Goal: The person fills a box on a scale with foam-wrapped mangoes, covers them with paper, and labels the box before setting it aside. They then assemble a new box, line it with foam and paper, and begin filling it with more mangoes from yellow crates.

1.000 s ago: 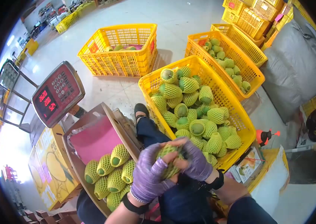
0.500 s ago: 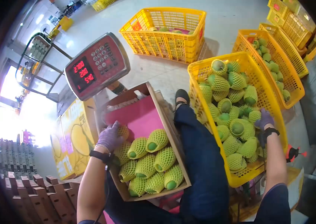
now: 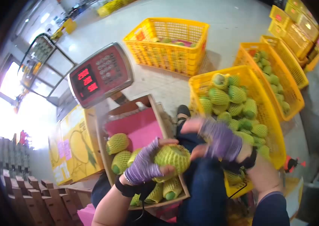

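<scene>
My left hand (image 3: 144, 165), in a purple knit glove with bare fingertips, is closed round a mango (image 3: 173, 156) in a yellow-green foam net. It holds this mango over the front of a cardboard box (image 3: 161, 116), which has a pink liner (image 3: 142, 122) and several netted mangoes in it. Just right of the held mango is my right hand (image 3: 221, 141), gloved alike and blurred by motion. Its fingers are spread, with the lower fingertips right by the mango's end. Two netted mangoes (image 3: 117, 143) lie along the box's left wall.
On the right, a yellow crate (image 3: 278, 145) holds many netted mangoes. Behind it stand an orange crate (image 3: 297, 107) and stacked crates. Another yellow crate (image 3: 167, 56) is farther ahead. A scale display (image 3: 101, 75) with red digits rises behind the box. A mango-printed carton (image 3: 77, 141) stands left.
My right hand has come from the crate to the box. My left hand has left the mango at the left wall and now holds another farther right. The scale digits have changed.
</scene>
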Tool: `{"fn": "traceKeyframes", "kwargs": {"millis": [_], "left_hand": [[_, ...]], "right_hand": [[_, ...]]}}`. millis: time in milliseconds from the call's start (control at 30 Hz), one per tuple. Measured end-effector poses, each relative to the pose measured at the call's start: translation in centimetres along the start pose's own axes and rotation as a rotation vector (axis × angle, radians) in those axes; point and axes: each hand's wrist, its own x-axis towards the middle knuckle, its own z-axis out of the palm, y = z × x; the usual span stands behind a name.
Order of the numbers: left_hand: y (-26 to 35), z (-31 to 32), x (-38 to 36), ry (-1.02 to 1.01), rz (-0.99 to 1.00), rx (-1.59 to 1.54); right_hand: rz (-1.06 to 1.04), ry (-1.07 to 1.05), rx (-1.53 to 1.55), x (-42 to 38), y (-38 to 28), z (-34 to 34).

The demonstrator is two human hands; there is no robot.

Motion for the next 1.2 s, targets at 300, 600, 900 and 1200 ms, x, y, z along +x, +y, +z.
{"fn": "traceKeyframes", "kwargs": {"millis": [300, 600, 900, 1200], "left_hand": [[-3.2, -10.7, 3.8, 0.393, -0.205, 1.446], [-4.3, -8.5, 1.8, 0.25, -0.206, 1.595], [0.1, 3.0, 1.3, 0.151, 0.77, 1.149], [-4.2, -5.8, 5.8, 0.664, 0.159, 0.854]], "right_hand": [[1.037, 0.099, -0.788, 4.7, 24.9, -6.7], [0.619, 0.771, 0.241, -2.0, 18.6, -6.6], [0.638, 0.183, 0.707, -2.4, 0.4, 5.1], [0.912, 0.09, -0.94, 1.4, 21.4, -2.1]]}}
